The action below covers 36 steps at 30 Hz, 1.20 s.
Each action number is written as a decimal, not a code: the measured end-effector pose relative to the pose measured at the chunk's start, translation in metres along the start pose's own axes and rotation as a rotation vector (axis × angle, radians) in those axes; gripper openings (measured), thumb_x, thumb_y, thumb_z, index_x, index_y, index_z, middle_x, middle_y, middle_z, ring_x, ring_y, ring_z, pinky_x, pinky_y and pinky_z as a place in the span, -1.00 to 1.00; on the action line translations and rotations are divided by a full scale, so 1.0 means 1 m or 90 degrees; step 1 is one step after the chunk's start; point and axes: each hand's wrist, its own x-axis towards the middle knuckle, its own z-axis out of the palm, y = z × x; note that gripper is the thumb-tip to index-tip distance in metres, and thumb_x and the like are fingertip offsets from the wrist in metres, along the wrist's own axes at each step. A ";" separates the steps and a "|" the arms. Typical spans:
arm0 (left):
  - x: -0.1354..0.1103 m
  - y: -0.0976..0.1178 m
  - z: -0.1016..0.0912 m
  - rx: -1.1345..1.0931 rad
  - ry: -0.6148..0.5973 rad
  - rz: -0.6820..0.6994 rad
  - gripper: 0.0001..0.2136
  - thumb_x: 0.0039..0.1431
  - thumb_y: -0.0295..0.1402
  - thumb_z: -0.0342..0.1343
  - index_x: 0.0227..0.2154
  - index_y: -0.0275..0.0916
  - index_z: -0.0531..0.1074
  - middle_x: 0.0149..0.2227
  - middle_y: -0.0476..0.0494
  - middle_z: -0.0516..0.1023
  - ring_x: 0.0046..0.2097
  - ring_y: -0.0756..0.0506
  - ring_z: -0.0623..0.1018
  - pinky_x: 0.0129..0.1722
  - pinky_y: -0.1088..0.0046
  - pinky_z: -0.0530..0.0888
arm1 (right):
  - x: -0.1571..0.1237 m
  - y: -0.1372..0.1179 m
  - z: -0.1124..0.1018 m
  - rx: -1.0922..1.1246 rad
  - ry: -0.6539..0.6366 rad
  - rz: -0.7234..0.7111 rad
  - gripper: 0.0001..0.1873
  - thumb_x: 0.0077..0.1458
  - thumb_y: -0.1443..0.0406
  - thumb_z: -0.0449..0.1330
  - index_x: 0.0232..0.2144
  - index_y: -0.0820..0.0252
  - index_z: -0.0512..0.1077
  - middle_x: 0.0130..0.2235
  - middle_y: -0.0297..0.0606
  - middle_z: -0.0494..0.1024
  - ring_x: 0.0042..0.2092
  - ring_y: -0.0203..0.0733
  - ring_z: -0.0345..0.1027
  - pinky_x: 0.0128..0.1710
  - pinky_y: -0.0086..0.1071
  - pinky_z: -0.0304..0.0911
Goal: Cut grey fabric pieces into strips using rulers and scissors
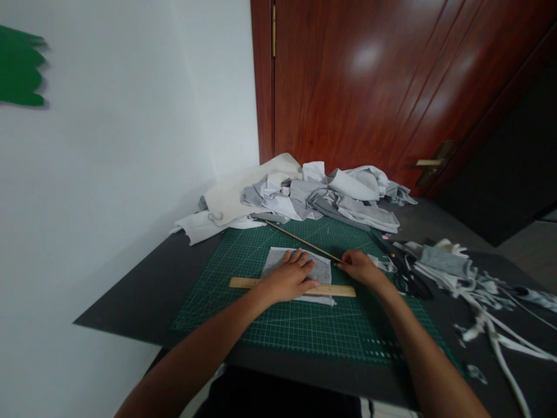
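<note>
Cloth (pixel 322 270), a small grey rectangle, lies flat near the middle of the green mat (pixel 243 316). Its near edge sits under a wooden ruler (pixel 243 283) that runs across it from left to right. The left hand (pixel 289 276) is spread wide, palm down, and presses on both the cloth and the ruler. The right hand (pixel 361 268) is just off the cloth's right edge, its fingers closed on the near end of a thin stick (pixel 300 239). The stick slants away over the cloth's far corner towards the back of the mat.

The step in hand looks like lining up and measuring: the cloth is pinned flat and the ruler is squared to the mat's grid. I cannot tell whether the stick's tip touches the cloth.

Any next move calls for steady downward pressure from the left hand, so that neither ruler nor cloth creeps on the mat. The right hand needs a fine, controlled touch along the edge.

Black scissors (pixel 409 281) lie just right of the right hand. Cut strips (pixel 478 302) trail beyond them over the dark bench (pixel 130 296). A heap (pixel 304 194) of grey and white cloth sits at the back of the mat.
</note>
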 end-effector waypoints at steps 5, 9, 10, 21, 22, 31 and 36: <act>-0.001 -0.001 0.001 0.004 0.026 0.009 -0.48 0.42 0.00 -0.02 0.25 -0.25 0.32 0.29 -0.32 0.34 0.40 -0.35 0.19 0.36 0.00 0.16 | -0.006 -0.003 0.005 -0.018 0.032 -0.096 -0.88 0.21 0.34 0.14 -0.22 0.17 0.47 -0.27 -0.16 0.59 -0.22 -0.14 0.46 -0.22 -0.37 0.18; 0.000 -0.001 -0.001 0.011 0.021 0.009 -0.48 0.42 -0.01 -0.04 0.24 -0.26 0.33 0.27 -0.33 0.36 0.37 -0.34 0.25 0.34 0.03 0.20 | -0.008 -0.006 -0.004 0.108 0.035 -0.163 -0.81 0.25 0.23 0.06 -0.35 0.13 0.43 -0.34 -0.25 0.52 -0.26 -0.13 0.39 -0.22 -0.34 0.19; 0.000 -0.001 -0.001 0.013 0.020 0.010 -0.49 0.42 -0.01 -0.04 0.23 -0.27 0.34 0.26 -0.34 0.36 0.36 -0.34 0.26 0.34 0.03 0.21 | -0.009 -0.007 -0.007 0.161 0.024 -0.168 -0.77 0.25 0.18 0.05 -0.37 0.13 0.43 -0.37 -0.28 0.50 -0.28 -0.14 0.36 -0.24 -0.34 0.19; 0.000 -0.003 0.001 0.006 0.019 0.041 -0.48 0.44 -0.02 -0.07 0.25 -0.27 0.31 0.35 -0.33 0.29 0.39 -0.29 0.23 0.39 0.16 0.11 | -0.020 -0.019 -0.020 0.403 -0.165 -0.091 -0.46 -0.03 -0.21 0.22 -0.53 0.11 0.28 -0.52 -0.47 0.15 -0.44 -0.28 -0.04 -0.42 -0.38 -0.06; 0.000 -0.003 0.001 0.006 0.016 0.039 -0.47 0.44 -0.01 -0.08 0.27 -0.26 0.30 0.36 -0.34 0.28 0.41 -0.29 0.22 0.39 0.15 0.10 | -0.021 -0.017 -0.023 0.402 -0.165 -0.086 -0.45 -0.03 -0.22 0.22 -0.52 0.11 0.27 -0.53 -0.48 0.13 -0.45 -0.28 -0.05 -0.43 -0.38 -0.07; -0.003 0.003 -0.007 -0.054 -0.004 0.070 -0.60 0.46 -0.16 -0.03 0.23 -0.22 0.36 0.26 -0.23 0.45 0.26 -0.20 0.45 0.27 0.28 0.34 | -0.028 -0.005 -0.046 0.313 -0.252 -0.074 -0.52 0.05 -0.16 0.15 -0.49 0.11 0.30 -0.54 -0.44 0.20 -0.45 -0.25 0.06 -0.43 -0.38 0.03; -0.002 0.006 -0.005 -0.102 -0.019 0.108 -0.67 0.46 -0.28 -0.02 0.20 -0.13 0.39 0.23 -0.10 0.51 0.24 -0.11 0.49 0.24 0.36 0.36 | -0.025 -0.009 -0.037 0.245 -0.242 -0.074 -0.65 0.09 -0.01 0.12 -0.48 0.13 0.41 -0.53 -0.40 0.31 -0.41 -0.21 0.16 -0.42 -0.38 0.07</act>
